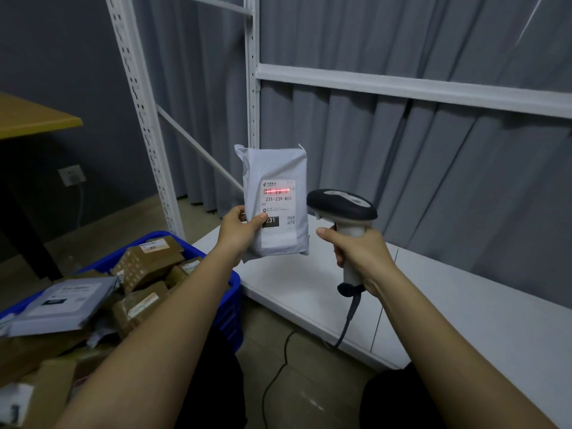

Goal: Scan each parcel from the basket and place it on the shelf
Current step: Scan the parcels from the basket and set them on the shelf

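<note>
Both bare forearms reach forward from the bottom edge, and everything else can be placed against the blue basket (231, 292) at lower left. That basket is heaped with brown cardboard parcels (145, 261), and a flat grey mailer (66, 300) lies tilted on top of the heap toward the basket's left side. Beyond the basket, further left and back, a yellow-topped counter (34, 119) stands against the dark wall, with a wall socket (71, 174) below it. Just above the basket's right rim, the left hand (238, 232) holds a white parcel (275, 168) upright in the air, thumb on the label's lower left and fingers curled behind its left edge. A red scan line crosses the barcode on the label (278, 209), which reads 231-239-K01. To the right of the basket, past the parcel, the right hand (360, 255) is wrapped in a full grip around the handle of a barcode scanner (342, 204), whose dark head points at the label from close beside the parcel. Its coiled cable (348, 320) hangs down toward the floor. Under both hands, right of the basket, lies the white shelf (464, 305), its perforated uprights (145, 119) rising behind the basket before grey curtains (402, 150).
</note>
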{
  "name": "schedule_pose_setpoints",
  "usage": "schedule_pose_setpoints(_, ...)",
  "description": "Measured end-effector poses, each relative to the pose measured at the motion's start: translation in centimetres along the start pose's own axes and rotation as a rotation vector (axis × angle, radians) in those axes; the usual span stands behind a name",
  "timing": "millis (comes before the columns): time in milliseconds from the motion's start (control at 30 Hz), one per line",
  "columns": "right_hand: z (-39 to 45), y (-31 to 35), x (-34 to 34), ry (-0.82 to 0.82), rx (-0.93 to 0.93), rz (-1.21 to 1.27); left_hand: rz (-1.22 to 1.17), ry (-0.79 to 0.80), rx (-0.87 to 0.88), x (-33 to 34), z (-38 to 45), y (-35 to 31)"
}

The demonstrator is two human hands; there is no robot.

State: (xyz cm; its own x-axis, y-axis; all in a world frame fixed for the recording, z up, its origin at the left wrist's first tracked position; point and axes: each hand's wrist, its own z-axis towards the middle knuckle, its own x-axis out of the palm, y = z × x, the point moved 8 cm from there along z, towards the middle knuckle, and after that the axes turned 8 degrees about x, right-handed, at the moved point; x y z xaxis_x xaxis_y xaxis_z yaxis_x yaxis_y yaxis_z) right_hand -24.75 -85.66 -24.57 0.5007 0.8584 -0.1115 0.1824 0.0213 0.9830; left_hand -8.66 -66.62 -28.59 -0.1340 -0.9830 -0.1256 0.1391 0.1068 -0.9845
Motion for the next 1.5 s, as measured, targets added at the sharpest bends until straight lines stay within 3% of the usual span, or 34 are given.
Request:
schedule_pose_setpoints(233,7.3,-5.9,0.0,-0.045,0.177,0.16,0.147,0.06,-0.114,1.5,4.4,6.2)
schedule_pose_setpoints(400,16.7,-14.3,2.4,-0.091,0.401,0.284,0.28,0.073,-0.191,4.1,11.0,14.1)
schedule_pose_setpoints(533,26.2,-17.8,5.2,-0.104,0.453,0.327,0.36,0.08,-0.219,6.1,18.3,19.3)
schedule_pose_setpoints(733,40.0,-18.7,10.1,-0.001,0.421,0.276,0.552,0.137,-0.118,9.1,33.2,23.0)
schedule_pose_setpoints(867,45.6,-20.2,11.9,0.008,0.426,0.307,0.993,0.101,0.02,10.1,39.6,24.3)
schedule_pose_setpoints(967,47.1,-22.0,12.6,0.009,0.45,0.299,1.109,0.154,0.182,11.9,39.0,26.2)
schedule_pose_setpoints(1067,47.0,-23.4,12.9,0.011,0.471,0.313,1.154,0.336,0.245,14.1,37.2,29.1)
schedule_pose_setpoints(1167,46.5,-23.8,12.9,-0.005,0.47,0.298,1.359,0.46,0.132,14.2,37.1,31.9)
schedule_pose_setpoints(1233,45.9,-23.4,13.0,-0.003,0.464,0.279,1.386,0.391,-0.005,12.9,37.0,31.8)
schedule_pose_setpoints(1367,42.7,-21.1,13.6,0.044,0.44,0.278,1.247,0.331,0.107,11.6,34.0,27.2)
schedule_pose_setpoints(1500,35.8,-17.9,14.6,0.13,0.388,0.163,0.917,0.29,0.165,7.1,26.2,22.1)
